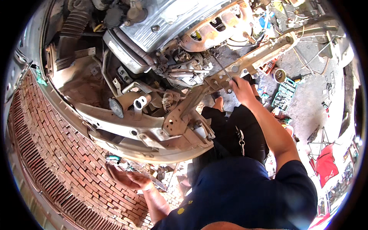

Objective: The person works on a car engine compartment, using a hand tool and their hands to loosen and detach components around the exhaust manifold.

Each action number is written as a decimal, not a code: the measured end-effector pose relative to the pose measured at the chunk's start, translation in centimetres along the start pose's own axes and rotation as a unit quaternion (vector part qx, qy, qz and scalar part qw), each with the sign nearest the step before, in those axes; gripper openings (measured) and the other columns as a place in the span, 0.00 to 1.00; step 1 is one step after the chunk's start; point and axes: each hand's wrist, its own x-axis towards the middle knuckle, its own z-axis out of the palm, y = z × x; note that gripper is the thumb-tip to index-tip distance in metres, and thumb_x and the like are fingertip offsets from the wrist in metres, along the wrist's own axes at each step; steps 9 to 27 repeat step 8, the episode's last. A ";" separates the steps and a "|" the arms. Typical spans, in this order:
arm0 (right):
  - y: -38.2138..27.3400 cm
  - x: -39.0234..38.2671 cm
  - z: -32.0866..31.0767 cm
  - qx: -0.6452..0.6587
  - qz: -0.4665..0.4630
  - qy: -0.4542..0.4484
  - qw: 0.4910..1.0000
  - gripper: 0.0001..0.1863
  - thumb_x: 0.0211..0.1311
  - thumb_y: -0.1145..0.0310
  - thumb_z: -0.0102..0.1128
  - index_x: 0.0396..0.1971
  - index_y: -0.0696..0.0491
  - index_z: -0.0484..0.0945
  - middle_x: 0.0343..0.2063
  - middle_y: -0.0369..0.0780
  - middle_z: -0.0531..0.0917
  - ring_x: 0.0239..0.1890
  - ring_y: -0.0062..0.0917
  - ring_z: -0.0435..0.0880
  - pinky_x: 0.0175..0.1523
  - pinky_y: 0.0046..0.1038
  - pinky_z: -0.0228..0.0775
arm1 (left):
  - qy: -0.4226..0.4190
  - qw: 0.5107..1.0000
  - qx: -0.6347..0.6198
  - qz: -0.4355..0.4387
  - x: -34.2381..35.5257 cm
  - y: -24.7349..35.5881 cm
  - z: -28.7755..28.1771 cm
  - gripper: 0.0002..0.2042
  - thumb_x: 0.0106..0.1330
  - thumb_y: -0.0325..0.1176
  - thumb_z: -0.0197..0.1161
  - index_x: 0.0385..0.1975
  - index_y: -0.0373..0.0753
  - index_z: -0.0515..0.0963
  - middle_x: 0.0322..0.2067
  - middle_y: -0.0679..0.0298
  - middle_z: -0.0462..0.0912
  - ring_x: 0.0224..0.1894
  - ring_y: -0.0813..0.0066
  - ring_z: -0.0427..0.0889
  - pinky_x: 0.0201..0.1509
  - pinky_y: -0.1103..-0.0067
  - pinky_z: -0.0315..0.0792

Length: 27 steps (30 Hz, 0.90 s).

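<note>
My right hand (pixel 243 91) is closed around one end of a long thin metal rod (pixel 221 66). The rod slants up and left from my fist, past a metal frame rail (pixel 264 53), toward the engine's lower side; I cannot make out its tip. Beneath that fist runs the bare cross member at the front of a car's engine bay. My left hand (pixel 128 179) is held out to the left, below the curved front bumper beam (pixel 126 147). Its fingers are stretched, and nothing shows in them.
A silver engine cover (pixel 168 19) and rusty exhaust manifold (pixel 218 28) fill the top. On the ground at right lie a green socket set case (pixel 284 94), a round tin (pixel 278 75) and a red bag (pixel 327 165). Red brick paving (pixel 76 153) spreads at left.
</note>
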 end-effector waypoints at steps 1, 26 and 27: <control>-1.5 -2.4 -1.1 -0.005 0.004 -0.017 1.000 0.13 0.74 0.62 0.55 0.40 0.59 0.76 0.28 0.55 0.80 0.36 0.58 0.80 0.41 0.48 0.70 | -0.005 1.000 -0.007 0.008 0.9 0.5 0.1 0.27 0.82 0.42 0.38 0.68 0.23 0.62 0.68 0.38 0.65 0.71 0.46 0.66 0.73 0.55 0.63; -15.5 -11.3 -8.1 0.158 -0.087 -0.066 0.981 0.16 0.76 0.62 0.53 0.51 0.59 0.78 0.23 0.40 0.77 0.28 0.31 0.76 0.45 0.30 0.67 | -0.005 0.988 -0.155 0.001 3.9 1.7 2.4 0.29 0.79 0.44 0.50 0.66 0.22 0.66 0.66 0.39 0.67 0.71 0.49 0.65 0.74 0.53 0.58; -15.5 -11.3 -8.1 0.158 -0.087 -0.066 0.981 0.16 0.76 0.62 0.53 0.51 0.59 0.78 0.23 0.40 0.77 0.28 0.31 0.76 0.45 0.30 0.67 | -0.005 0.988 -0.155 0.001 3.9 1.7 2.4 0.29 0.79 0.44 0.50 0.66 0.22 0.66 0.66 0.39 0.67 0.71 0.49 0.65 0.74 0.53 0.58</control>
